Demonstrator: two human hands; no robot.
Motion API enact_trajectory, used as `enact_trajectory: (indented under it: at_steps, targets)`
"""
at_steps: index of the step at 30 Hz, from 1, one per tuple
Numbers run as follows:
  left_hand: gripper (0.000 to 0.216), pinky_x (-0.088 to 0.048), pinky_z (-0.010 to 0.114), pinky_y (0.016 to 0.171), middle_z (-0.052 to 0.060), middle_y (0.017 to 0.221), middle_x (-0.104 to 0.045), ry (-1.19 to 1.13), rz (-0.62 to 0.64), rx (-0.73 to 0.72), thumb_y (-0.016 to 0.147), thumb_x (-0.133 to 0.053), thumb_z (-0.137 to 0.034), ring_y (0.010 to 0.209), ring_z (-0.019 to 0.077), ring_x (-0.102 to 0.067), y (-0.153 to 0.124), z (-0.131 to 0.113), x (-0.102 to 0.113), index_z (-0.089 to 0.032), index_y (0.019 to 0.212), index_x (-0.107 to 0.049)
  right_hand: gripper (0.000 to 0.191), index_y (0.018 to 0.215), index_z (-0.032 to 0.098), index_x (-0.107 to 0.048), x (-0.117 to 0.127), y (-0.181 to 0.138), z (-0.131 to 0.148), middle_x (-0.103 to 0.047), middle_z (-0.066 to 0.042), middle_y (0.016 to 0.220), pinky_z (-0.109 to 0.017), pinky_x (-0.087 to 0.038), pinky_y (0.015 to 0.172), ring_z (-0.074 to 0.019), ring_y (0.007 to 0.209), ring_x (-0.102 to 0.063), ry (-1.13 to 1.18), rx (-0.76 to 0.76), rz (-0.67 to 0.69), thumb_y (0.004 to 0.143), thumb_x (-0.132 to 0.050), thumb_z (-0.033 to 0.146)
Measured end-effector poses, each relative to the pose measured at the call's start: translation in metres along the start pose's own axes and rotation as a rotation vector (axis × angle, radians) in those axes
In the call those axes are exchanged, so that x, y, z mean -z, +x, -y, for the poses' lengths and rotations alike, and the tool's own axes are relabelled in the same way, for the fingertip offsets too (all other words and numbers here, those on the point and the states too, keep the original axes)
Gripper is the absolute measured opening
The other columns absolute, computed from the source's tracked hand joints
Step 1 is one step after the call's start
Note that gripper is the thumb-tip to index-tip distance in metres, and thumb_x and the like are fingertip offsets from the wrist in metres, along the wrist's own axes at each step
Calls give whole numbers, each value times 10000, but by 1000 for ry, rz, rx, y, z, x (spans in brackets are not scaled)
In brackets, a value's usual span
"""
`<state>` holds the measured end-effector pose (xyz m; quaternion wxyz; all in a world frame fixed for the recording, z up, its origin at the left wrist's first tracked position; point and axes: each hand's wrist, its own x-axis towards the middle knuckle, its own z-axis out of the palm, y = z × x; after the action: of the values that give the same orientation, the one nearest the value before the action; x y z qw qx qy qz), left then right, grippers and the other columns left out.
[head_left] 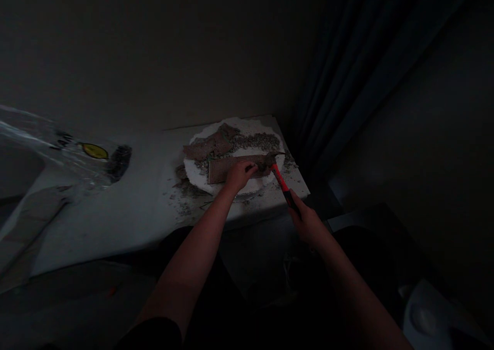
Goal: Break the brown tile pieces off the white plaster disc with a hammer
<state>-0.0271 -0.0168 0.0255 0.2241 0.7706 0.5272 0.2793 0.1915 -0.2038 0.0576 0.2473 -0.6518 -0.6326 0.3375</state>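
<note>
My right hand (306, 220) is wrapped round the black grip of a hammer (283, 181) with a red shaft. Its dark head, with a pointed end, lies over the right end of a flat brownish slab (222, 171). Close beside the head, my left hand (240, 176) rests on the slab with thumb and fingertips pinched together. What they hold, if anything, is too dark to make out. Under the slab is a round white board (252, 185) with a ragged rim. Another brown piece (212, 145) and crushed grey bits (258, 141) lie on it.
The white tabletop (135, 206) has crumbs scattered around the board. On the left is a clear plastic bag (73, 154) with a yellow label and dark contents. Dark curtains (358, 72) hang at the right, and a wall stands behind the table. The light is dim.
</note>
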Motion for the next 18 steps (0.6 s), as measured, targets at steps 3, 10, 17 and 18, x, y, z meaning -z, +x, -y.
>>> enact_trajectory:
  at_steps: [3,10,17,18]
  targets:
    - [276,-472,301,788,58,912,-734,38,-4,-13,911,-549,-389,848,202,-642,1,2,0,-185,913,-735,630,1556,202,-277,1,0,0,-739,-119,1054,-345,-522,851,-254,989,-701,2,-2,6,949,-440,250]
    - [267,-454,298,801,62,929,-723,76,4,-39,928,-537,-375,873,203,-639,-1,2,-1,-180,907,-718,639,1556,214,-284,-1,-1,0,-729,-124,1104,-348,-522,844,-260,978,-702,-12,6,-12,942,-454,263]
    - [261,-449,288,791,49,919,-714,79,0,-50,939,-522,-377,853,193,-632,-3,1,-3,-195,899,-704,634,1551,204,-294,-2,0,-3,-734,-126,1078,-335,-522,817,-251,940,-708,-16,2,-13,939,-452,255]
    - [259,-449,290,797,48,923,-712,80,-4,-57,941,-518,-376,864,194,-633,-4,1,-4,-197,904,-701,636,1550,207,-295,-2,0,-3,-735,-123,1079,-330,-524,809,-247,925,-710,-19,0,-10,937,-455,253]
